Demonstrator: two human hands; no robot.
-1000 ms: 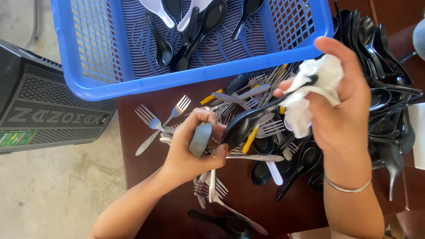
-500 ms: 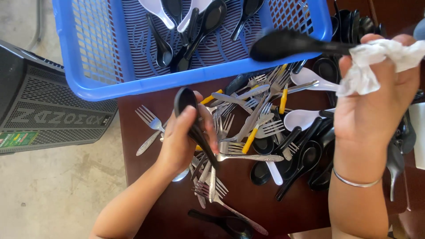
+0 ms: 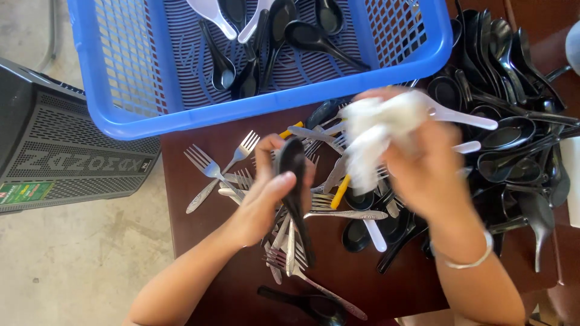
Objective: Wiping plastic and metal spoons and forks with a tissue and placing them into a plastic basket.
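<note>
My left hand (image 3: pixel 266 196) grips a black plastic soup spoon (image 3: pixel 294 181), bowl up and handle pointing down, over a pile of metal forks (image 3: pixel 211 172). My right hand (image 3: pixel 423 169), blurred by motion, clutches a crumpled white cloth (image 3: pixel 371 136) just right of that spoon. A bracelet circles my right wrist. Black and white spoons (image 3: pixel 507 130) lie heaped on the dark brown table (image 3: pixel 199 235) under and beside my right hand. Several black and white spoons (image 3: pixel 272 36) lie in the blue plastic basket (image 3: pixel 127 84).
The blue basket overhangs the table's far edge. A dark grey perforated crate (image 3: pixel 54 154) stands on the concrete floor (image 3: pixel 66 271) to the left. One black spoon (image 3: pixel 305 302) lies alone near the table's front edge. Yellow-handled cutlery (image 3: pixel 340 192) sits among the forks.
The black spoon my right hand held over the basket is gone from it. My right hand has come down with the cloth toward the left hand, which still holds its black spoon.
</note>
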